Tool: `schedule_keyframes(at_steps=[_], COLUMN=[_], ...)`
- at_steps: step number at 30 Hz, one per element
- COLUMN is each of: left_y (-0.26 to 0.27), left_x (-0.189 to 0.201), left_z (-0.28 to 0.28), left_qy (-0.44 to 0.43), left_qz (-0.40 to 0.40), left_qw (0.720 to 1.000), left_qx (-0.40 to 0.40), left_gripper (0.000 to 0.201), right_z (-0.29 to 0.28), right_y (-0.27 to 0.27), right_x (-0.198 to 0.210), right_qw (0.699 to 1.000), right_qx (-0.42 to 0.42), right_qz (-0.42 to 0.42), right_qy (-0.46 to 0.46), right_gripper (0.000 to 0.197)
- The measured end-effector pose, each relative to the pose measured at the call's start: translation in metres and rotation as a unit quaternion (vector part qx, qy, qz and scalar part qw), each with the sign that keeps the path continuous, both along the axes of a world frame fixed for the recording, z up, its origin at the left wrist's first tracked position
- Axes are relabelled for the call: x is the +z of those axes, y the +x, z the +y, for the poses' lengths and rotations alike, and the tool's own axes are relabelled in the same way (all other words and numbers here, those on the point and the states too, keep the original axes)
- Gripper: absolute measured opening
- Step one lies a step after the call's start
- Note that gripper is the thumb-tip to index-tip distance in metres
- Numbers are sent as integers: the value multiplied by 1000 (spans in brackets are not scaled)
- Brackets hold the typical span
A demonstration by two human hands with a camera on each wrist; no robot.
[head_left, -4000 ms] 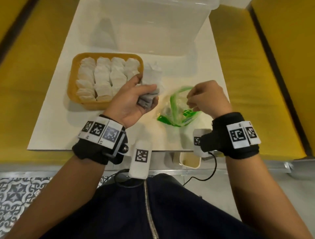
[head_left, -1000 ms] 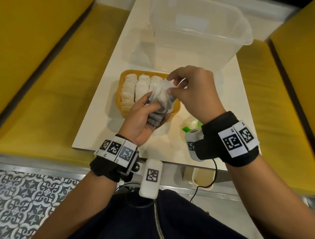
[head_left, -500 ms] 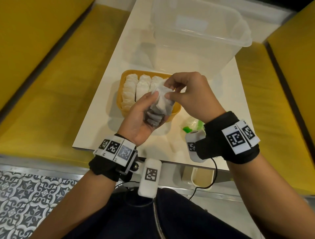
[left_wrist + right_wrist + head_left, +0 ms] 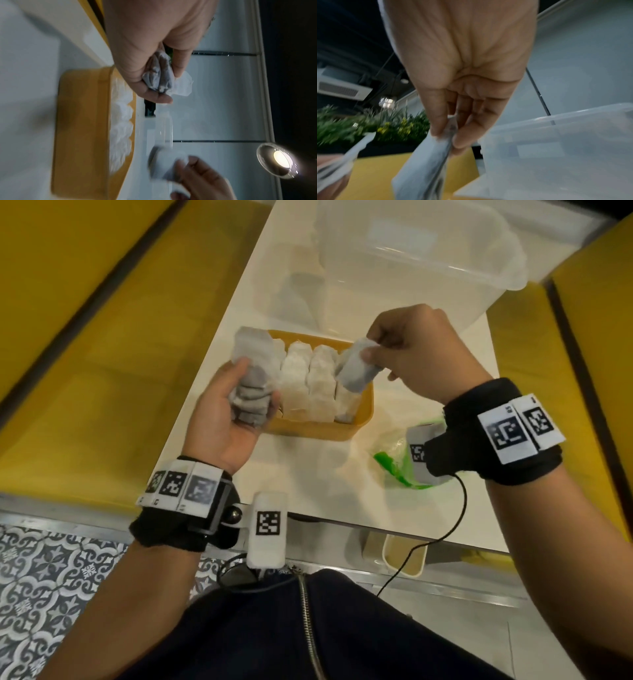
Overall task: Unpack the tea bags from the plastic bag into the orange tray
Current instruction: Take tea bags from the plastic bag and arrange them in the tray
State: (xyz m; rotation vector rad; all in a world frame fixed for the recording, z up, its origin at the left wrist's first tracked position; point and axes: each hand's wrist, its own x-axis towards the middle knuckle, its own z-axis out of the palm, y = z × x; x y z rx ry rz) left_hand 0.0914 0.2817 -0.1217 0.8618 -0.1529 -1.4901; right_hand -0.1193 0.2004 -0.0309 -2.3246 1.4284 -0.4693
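Observation:
The orange tray (image 4: 363,419) sits mid-table with rows of white tea bags (image 4: 308,378) standing in it. My left hand (image 4: 226,412) hovers over the tray's left end and grips a bunch of tea bags (image 4: 251,392), seen bunched between its fingers in the left wrist view (image 4: 159,75). My right hand (image 4: 411,350) is above the tray's right end and pinches a single tea bag (image 4: 356,369) by its top, which hangs below the fingertips in the right wrist view (image 4: 423,169). The crumpled green and clear plastic bag (image 4: 394,460) lies on the table under my right wrist.
A large clear plastic bin (image 4: 404,258) stands on the white table (image 4: 308,498) just behind the tray. Yellow benches (image 4: 102,337) flank the table on both sides. A cable (image 4: 445,529) hangs from my right wrist over the near edge.
My right hand has pulled one tea bag off the bunch and carried it right, over the tray's right end. My left hand has moved left with the rest of the bunch.

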Motion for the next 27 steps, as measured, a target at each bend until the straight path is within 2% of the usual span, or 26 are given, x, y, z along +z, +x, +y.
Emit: schedule_keyframes(at_steps=[6, 12, 24, 27], left_y=[19, 18, 18, 16], left_x=[-8, -15, -12, -6], left_z=[9, 12, 15, 16], left_qy=[10, 13, 20, 22], left_qz=[-16, -28, -26, -17], left_qw=[999, 999, 999, 1000], left_qx=[33, 25, 24, 8], left_gripper=[20, 20, 18, 17], right_z=[-12, -22, -26, -27], right_y=[14, 29, 37, 37], right_x=[-34, -59, -57, -48], right_qw=[980, 942, 926, 938], right_qx=[64, 79, 65, 63], right_qz=[184, 309, 360, 330], right_qy=[49, 104, 94, 80], right_gripper=[13, 24, 24, 18])
